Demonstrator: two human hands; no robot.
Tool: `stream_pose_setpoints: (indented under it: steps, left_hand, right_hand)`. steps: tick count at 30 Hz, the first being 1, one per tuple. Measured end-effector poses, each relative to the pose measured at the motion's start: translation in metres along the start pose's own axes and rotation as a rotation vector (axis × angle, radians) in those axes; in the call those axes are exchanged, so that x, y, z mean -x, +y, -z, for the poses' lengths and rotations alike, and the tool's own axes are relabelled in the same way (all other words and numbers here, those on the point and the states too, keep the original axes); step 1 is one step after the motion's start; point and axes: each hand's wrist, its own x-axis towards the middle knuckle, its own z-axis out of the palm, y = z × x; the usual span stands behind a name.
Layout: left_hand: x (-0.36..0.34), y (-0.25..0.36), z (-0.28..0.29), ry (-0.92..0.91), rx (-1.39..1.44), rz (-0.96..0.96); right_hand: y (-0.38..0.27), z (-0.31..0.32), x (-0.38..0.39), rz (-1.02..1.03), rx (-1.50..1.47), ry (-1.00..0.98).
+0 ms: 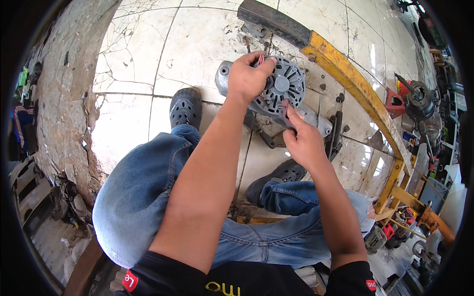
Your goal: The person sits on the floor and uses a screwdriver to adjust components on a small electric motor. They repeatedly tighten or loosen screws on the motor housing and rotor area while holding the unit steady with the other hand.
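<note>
Head view: a slotted round metal housing, likely heavy, rigid and best held by its outer rim, is gripped at its left edge by the left hand; the right hand clasps a slim tool at its lower face, above a tiled floor beyond dark clogs.

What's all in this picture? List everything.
Round slotted housing: one, grey, upper centre
Flat tool: one, grey, at housing
Metal casting: at least one, silver, beneath housing
Beam: one, yellow and black, upper right
Tiles: many, whitish, floor
Rough ground: one stretch, brownish, left
Clutter: uncountable, mixed colours, right edge
Clogs: two, dark grey, feet
Jeans: one pair, blue, legs
Shirt: one, black, bottom
Left hand: one, bare, holding housing
Right hand: one, bare, holding flat tool
</note>
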Motion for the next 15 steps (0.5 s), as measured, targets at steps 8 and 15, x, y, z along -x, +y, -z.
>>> stream_pose_setpoints:
  steps: [8,15]
  left_hand:
    - [-0.006,-0.009,-0.001,0.033,0.003,-0.042]
    - [-0.004,-0.006,-0.003,0.029,0.006,-0.055]
  right_hand:
    - [-0.003,0.0,-0.013,0.013,0.015,0.021]
    - [0.003,0.001,-0.013,0.033,0.074,0.019]
